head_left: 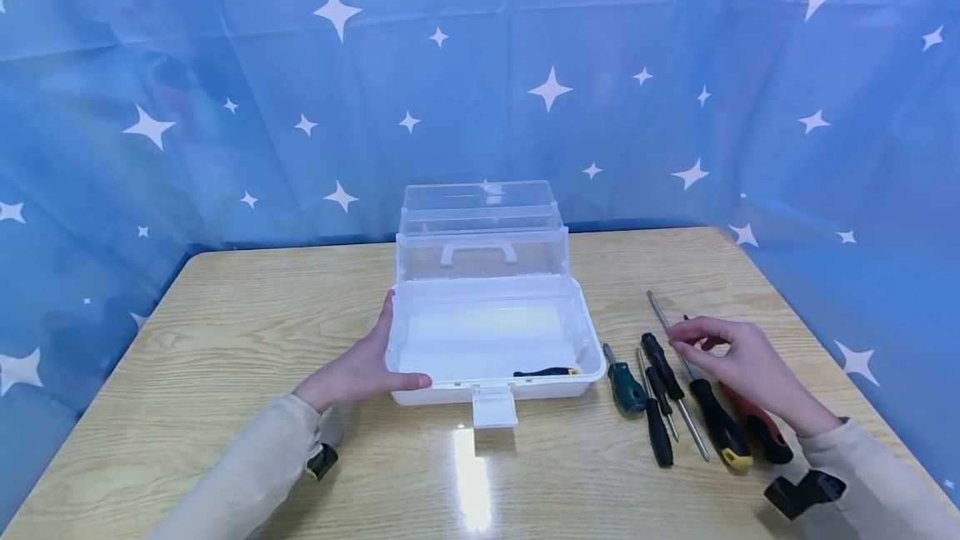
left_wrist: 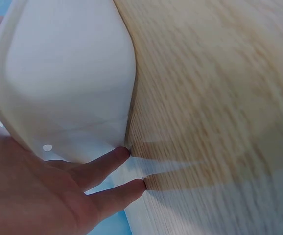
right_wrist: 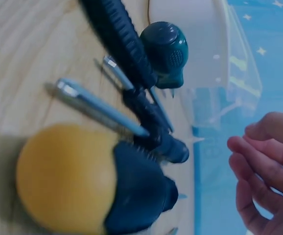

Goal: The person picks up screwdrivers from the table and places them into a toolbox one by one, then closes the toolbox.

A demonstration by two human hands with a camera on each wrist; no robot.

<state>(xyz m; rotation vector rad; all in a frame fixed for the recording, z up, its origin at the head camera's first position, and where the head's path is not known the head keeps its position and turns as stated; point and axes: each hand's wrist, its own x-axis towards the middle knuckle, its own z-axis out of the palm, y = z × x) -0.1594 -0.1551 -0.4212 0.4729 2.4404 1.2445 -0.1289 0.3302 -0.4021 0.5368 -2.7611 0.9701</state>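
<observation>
A white toolbox point(head_left: 480, 332) stands in the middle of the table, its clear lid point(head_left: 483, 227) raised. One small black-and-yellow-handled tool point(head_left: 551, 372) lies inside along the front wall. My left hand point(head_left: 363, 373) rests against the box's left side, thumb along the front rim; in the left wrist view, two straight fingertips touch the tabletop. Over the screwdrivers on the right hovers my right hand point(head_left: 738, 352), fingers loosely bent. The right wrist view shows nothing between them. Beneath it lie a long black-and-yellow screwdriver point(head_left: 720, 423) and a red-and-black-handled one point(head_left: 761, 423).
Left of these lie a green-handled screwdriver point(head_left: 626, 388) and several black-handled screwdrivers point(head_left: 658, 436), close together beside the box. The front latch point(head_left: 493, 408) hangs down. A blue curtain with white stars point(head_left: 480, 90) stands behind the wooden table point(head_left: 247, 315).
</observation>
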